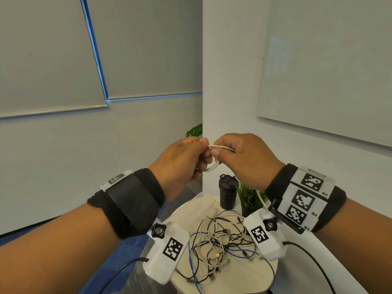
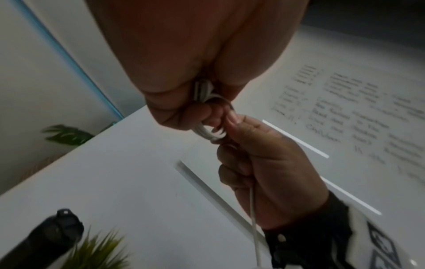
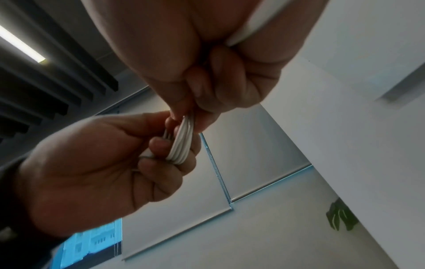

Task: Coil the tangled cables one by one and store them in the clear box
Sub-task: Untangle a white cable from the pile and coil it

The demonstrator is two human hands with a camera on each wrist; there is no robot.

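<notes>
Fingers of both our hands pinch one white cable, wound into a small coil, held up in the air between them.

Our left hand (image 1: 182, 160) curls its fingers (image 3: 161, 145) round the stacked loops of the white cable (image 3: 181, 143), while our right hand (image 1: 244, 160) pinches the coil's upper edge between thumb and fingers (image 3: 200, 89); a loose strand hangs from the right palm in the left wrist view. Well below the fingers, the tangled cables (image 1: 222, 240) lie in a heap on the round tabletop (image 1: 269, 270). Beyond the heap stand a black tumbler (image 1: 228, 194) and a small green plant (image 1: 249, 197), just beside each other.
</notes>
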